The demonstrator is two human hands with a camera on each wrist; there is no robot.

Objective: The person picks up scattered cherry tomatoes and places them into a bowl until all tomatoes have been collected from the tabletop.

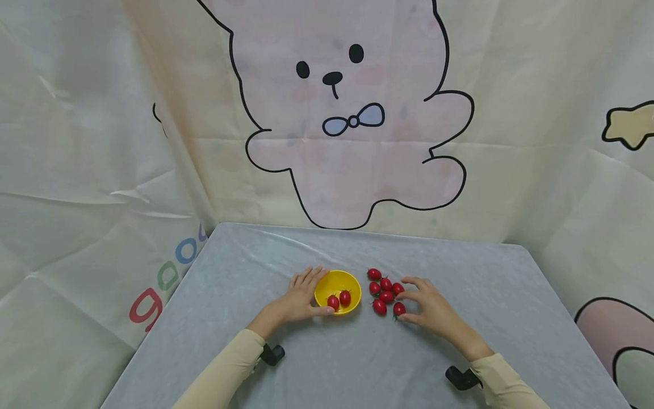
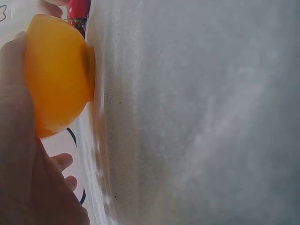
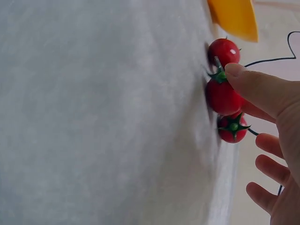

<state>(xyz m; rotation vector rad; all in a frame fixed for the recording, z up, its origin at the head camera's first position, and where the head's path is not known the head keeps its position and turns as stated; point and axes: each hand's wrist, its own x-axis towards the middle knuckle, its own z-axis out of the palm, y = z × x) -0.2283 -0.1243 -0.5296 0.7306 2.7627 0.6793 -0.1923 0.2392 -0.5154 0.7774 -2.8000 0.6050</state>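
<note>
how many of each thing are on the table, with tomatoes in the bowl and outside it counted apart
Yellow bowl: 1
Red tomatoes inside the bowl: 2
Red tomatoes outside the bowl: 7
Total: 10 things, 9 of them tomatoes

The right wrist view's top edge crops the yellow bowl (image 3: 236, 18).

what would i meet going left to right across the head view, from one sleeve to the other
Left sleeve, left grip, yellow bowl with two tomatoes inside, cluster of red tomatoes, right grip, right sleeve.
</note>
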